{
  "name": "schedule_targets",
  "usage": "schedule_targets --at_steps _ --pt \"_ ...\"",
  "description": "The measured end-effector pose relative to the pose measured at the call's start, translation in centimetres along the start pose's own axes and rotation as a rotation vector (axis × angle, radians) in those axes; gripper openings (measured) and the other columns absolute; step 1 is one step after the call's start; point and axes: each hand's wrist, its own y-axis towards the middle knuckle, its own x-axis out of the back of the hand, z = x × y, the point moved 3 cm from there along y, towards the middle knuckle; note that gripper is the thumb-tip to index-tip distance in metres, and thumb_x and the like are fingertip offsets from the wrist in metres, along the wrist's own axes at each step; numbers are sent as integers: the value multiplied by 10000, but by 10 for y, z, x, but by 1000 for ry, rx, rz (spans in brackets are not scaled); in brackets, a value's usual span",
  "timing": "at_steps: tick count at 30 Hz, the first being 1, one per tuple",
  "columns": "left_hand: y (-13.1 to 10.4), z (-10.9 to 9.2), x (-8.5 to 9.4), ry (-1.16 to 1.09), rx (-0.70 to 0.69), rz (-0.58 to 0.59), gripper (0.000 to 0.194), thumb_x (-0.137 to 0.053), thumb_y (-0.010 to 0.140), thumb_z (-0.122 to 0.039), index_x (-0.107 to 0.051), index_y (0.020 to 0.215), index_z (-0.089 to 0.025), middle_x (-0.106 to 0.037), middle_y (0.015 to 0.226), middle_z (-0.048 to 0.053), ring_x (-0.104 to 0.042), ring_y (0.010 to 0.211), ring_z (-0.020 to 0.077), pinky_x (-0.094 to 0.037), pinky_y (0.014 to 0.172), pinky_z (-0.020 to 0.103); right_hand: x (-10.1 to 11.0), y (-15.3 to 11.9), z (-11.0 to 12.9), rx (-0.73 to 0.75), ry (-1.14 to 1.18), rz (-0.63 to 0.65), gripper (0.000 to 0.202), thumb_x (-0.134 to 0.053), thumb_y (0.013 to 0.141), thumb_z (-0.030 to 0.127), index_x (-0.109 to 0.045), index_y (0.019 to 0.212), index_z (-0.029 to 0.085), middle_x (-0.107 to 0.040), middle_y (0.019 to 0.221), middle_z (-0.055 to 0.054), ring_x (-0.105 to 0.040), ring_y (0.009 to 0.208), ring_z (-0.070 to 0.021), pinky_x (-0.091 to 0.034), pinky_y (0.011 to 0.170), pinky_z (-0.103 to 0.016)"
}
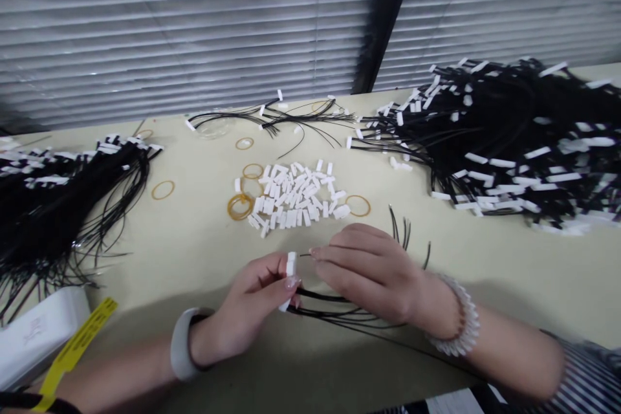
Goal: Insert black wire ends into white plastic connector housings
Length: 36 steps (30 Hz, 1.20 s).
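Between the thumb and fingers of my left hand (257, 301) is a white plastic connector housing (291, 264), held upright. Several black wires (334, 319) run from it to the right, passing under my right hand (371, 272). The fingertips of my right hand pinch one thin black wire (305, 255), its end pointing left at the top of the housing with a small gap visible. Loose wire ends (400, 233) stick up behind my right hand. Just beyond both hands lies a pile of small white connector housings (291, 197).
A large heap of black wire harnesses (504, 129) with white connectors fills the right; another bundle (63, 200) lies left. Yellow rubber bands (163, 190) are scattered around the pile. A white device (43, 330) with a yellow tag (77, 349) sits front left. Blinds (194, 32) stand behind the table.
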Motion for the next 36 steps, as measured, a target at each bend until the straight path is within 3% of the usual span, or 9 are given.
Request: schedule_targets --at_steps 6,13,21,27,36 --pt "0 1 2 2 -16 10 194 -572 803 -308 -538 694 -152 -535 640 -8 -453 612 106 -398 593 228 4 -4 -2 17 -23 -79 112 -481 839 105 -589 832 73 -681 845 -101 -585 772 -182 -492 641 -321" --pt "1 -1 0 51 -22 32 206 -541 822 -325 -526 715 -150 -522 639 -9 -453 613 107 -397 590 235 1 -2 0 27 -16 -24 78 -533 809 106 -604 799 76 -688 840 -93 -597 741 -181 -495 606 -307" --pt "0 -2 1 106 -1 37 242 -553 814 -349 -489 694 -150 -504 632 -21 -454 598 95 -400 578 226 0 -4 0 115 -89 -73 82 -540 788 113 -607 748 87 -688 814 -98 -595 710 -178 -501 599 -310" --pt "2 -7 -3 98 21 118 229 -539 828 -350 -500 743 -141 -519 642 -23 -489 559 81 -437 564 222 2 -4 1 164 -107 -116 119 -505 814 124 -602 754 91 -687 782 -87 -591 682 -157 -508 597 -302" --pt "-8 9 -7 -138 122 141 198 -583 804 -328 -519 805 -140 -545 638 -23 -534 484 75 -479 490 215 1 -6 9 188 -49 -99 129 -486 817 112 -605 778 84 -681 801 -91 -591 717 -170 -494 587 -300"
